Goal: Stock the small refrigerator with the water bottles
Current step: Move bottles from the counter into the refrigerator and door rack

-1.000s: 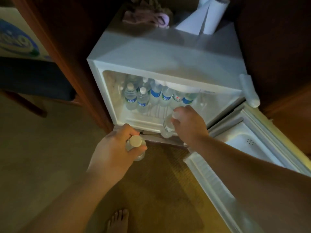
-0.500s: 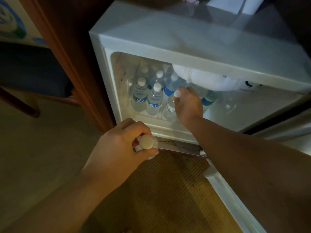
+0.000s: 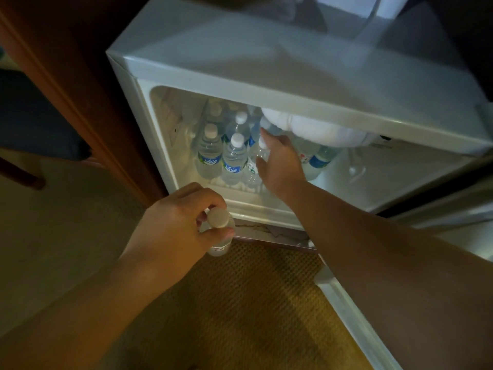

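The small white refrigerator stands open on the floor. Inside at the left, several upright water bottles with blue labels fill the shelf. My right hand reaches inside and wraps loosely around a clear water bottle, which stands upright beside the front row. My left hand hangs in front of the fridge's lower edge, gripping another water bottle by its neck, white cap facing up. More bottles lie farther right, partly hidden by my hand.
A white frosted freezer box bulges under the fridge's top. The open door swings out at the lower right. A brown wooden cabinet side flanks the left. A woven mat covers the floor. White paper rests on top.
My right hand carried its bottle from the fridge's front lip into the shelf and stood it beside the others. The view moved closer; my left hand kept its bottle.
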The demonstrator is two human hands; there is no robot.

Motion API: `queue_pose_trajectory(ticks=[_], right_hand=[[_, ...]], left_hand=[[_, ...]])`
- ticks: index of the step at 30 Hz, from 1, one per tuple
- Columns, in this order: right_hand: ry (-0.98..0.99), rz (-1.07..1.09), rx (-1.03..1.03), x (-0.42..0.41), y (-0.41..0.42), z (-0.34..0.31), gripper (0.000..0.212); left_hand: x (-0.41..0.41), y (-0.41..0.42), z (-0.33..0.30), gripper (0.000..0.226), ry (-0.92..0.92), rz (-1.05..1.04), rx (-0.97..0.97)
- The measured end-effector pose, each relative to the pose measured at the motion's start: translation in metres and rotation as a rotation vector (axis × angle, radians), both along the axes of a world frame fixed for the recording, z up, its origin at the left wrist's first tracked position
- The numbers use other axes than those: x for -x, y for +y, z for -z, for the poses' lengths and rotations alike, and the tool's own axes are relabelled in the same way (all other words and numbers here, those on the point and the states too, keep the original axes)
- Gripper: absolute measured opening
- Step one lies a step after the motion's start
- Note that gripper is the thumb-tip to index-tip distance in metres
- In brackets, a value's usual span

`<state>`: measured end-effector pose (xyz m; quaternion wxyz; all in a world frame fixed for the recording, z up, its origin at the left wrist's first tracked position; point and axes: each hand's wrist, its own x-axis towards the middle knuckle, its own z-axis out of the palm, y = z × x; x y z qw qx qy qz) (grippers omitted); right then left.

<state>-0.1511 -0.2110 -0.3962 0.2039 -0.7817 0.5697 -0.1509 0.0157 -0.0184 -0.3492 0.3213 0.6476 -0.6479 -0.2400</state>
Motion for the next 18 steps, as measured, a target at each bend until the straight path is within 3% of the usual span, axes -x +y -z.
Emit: queue_pose_trajectory(ticks=[1, 3, 5, 7, 11, 18], right_hand=[[-0.010, -0.003, -0.038, 0.004, 0.008, -0.006, 0.070], [-0.121, 0.029, 0.008, 0.018, 0.033, -0.023, 0.055], [-0.279, 0.046, 0.323, 0.038, 0.068, -0.049, 0.030], [-0.361, 0.059, 0.653, 0.061, 0.097, -0.084, 0.019], [-0.225, 0.121, 0.936, 0.096, 0.103, -0.152, 0.023], [0.196, 0.170, 0.515, 0.122, 0.053, -0.143, 0.059]], left_hand=[[0.002, -0.004, -0.002, 0.030, 0.001, -0.006, 0.000], [0.008, -0.015, -0.005, 0.030, 0.025, -0.023, 0.004], [0.015, -0.027, -0.009, 0.030, 0.045, -0.043, 0.003], [0.024, -0.043, -0.011, 0.032, 0.038, -0.040, 0.002], [0.043, -0.079, -0.010, 0.033, 0.027, 0.032, 0.021], [0.082, -0.139, 0.004, 0.031, -0.007, 0.115, 0.016]])
